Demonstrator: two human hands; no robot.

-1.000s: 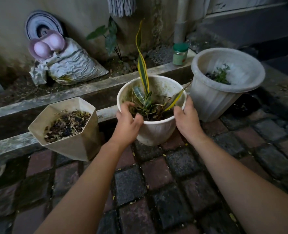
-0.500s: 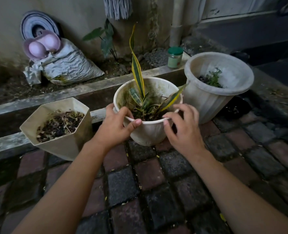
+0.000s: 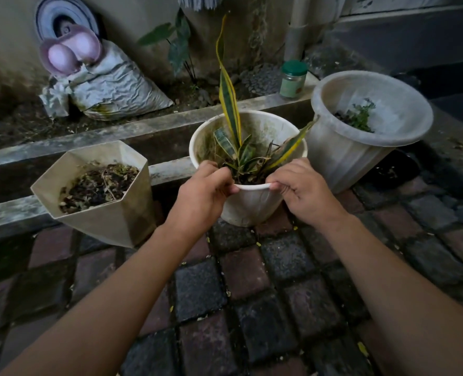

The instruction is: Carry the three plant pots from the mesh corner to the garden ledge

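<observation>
Head view looks down over two bare forearms that reach in from 7 and 5 o'clock across dark, damp paving bricks (image 3: 197, 291) toward the middle of the frame. Both hands are closed on the near rim of the round white pot (image 3: 252, 204): the left hand (image 3: 203, 194) grips it at about 8 o'clock of the pot's mouth, fingers curled over the edge and inside, and the right hand (image 3: 303, 191) pinches the rim at about 4 o'clock, thumb on top and fingers folded beneath. Whether the pot's base touches the bricks or is just off them cannot be told. A snake plant (image 3: 229, 104) with yellow-edged leaves stands in it, one tall blade upright and a shorter one slanting toward 2 o'clock. At 9 o'clock of this pot, apart from it, the angular cream pot (image 3: 111, 226) holds dry leaves and dark soil and sits against the low concrete curb (image 3: 13, 213). At 2 o'clock, just beside the white pot, the wide grey fluted pot (image 3: 341, 156) carries a small green sprig. Beyond the pots a second concrete ledge (image 3: 143, 126) runs across, with a green-lidded jar (image 3: 292, 80) on it at 1 o'clock. Farther back, at 11 o'clock, a crumpled sack (image 3: 116, 88) lies on soil against the stained wall (image 3: 7, 36), and a broad-leaved plant (image 3: 180, 47) grows at 12 o'clock.
</observation>
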